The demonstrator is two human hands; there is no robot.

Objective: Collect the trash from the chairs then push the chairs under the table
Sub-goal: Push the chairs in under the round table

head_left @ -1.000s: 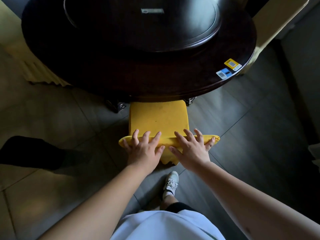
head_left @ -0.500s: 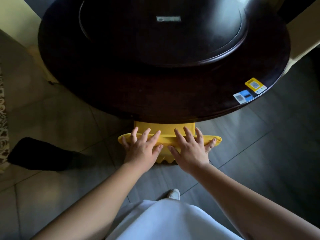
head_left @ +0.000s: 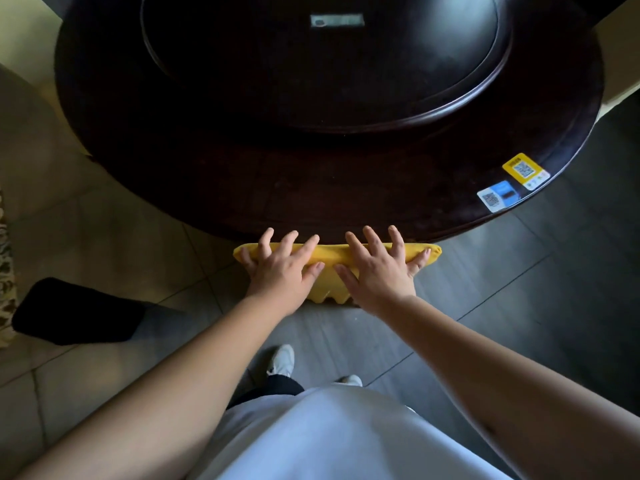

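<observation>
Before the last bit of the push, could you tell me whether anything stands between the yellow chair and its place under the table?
Nothing visible does. The yellow chair has its seat already hidden beneath the table rim; only its backrest top shows, level with the edge. The left hand and right hand rest spread on it. The space under the table is hidden.

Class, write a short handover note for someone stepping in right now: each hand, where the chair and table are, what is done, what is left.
Left hand and right hand: both lie side by side on the top of the yellow chair back, fingers spread over it.
Chair: its seat is hidden under the round dark table; only the back shows at the edge.
Done: this chair looks pushed in.
Left: let go; no trash or other chairs in view, so check them.
</observation>
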